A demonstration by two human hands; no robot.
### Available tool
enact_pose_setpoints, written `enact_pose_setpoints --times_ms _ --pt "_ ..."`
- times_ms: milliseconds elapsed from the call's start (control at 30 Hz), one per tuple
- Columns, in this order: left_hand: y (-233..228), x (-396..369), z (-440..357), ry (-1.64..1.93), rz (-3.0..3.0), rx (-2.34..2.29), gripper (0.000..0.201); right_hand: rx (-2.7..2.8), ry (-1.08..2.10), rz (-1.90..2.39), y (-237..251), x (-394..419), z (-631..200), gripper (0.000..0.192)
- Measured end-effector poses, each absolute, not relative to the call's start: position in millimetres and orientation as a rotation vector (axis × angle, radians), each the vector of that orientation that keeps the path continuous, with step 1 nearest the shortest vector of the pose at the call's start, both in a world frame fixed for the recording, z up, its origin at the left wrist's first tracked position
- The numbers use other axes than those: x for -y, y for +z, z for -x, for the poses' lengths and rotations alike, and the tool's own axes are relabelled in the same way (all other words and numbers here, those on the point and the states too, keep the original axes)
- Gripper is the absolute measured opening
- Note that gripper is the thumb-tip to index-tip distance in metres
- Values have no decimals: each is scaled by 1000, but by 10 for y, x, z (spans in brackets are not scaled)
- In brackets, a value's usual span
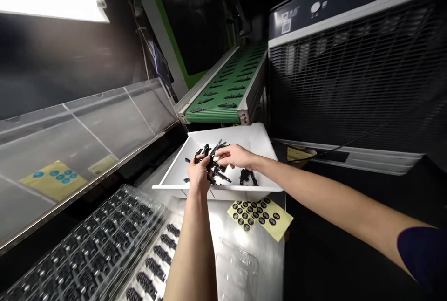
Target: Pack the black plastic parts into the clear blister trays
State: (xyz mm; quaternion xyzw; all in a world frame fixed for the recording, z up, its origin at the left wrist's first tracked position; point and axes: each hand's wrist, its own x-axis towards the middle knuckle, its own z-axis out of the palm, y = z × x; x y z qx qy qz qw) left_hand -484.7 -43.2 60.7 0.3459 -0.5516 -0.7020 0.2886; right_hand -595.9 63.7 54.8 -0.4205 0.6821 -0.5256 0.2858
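Over the white plastic bin [260,145] both of my hands are among small black molded plastic parts [221,177]. My left hand [199,173] is closed round a black plastic part [206,151], thumb on top; whether it holds more than one I cannot tell. Just to its right is my right hand [235,155], its fingers bent and a little apart, tips close to the black pieces. No part shows clearly in its grasp. Another small cluster of black parts [247,177] lies in the bin below my right wrist.
A green conveyor belt [226,82] carrying black parts ends above the bin's far side. Clear blister trays [94,245] filled with black parts stand at lower left. Yellow sticker sheets [279,226] lie on the metal table [268,263]. A large grilled unit [349,82] stands at right.
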Motion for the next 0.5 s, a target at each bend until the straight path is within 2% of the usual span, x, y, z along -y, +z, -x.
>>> enact_pose_setpoints --times_ms 67,167,300,433,500 --pt "689 379 4516 -1878 -859 1501 20 -1674 -1465 1107 568 -608 5716 34" --pt "768 250 3913 -1874 -812 1543 26 -1498 -1565 1078 595 -593 5216 21" --pt "718 32 2988 -1788 -1058 1521 35 -1442 -1428 1106 491 -666 4587 19" --pt "617 -206 2214 -1637 -1502 1095 59 -1401 -1305 968 233 -711 4266 15" --pt "575 -312 1939 -1580 -1589 967 69 -1361 -1180 961 130 -682 4228 7"
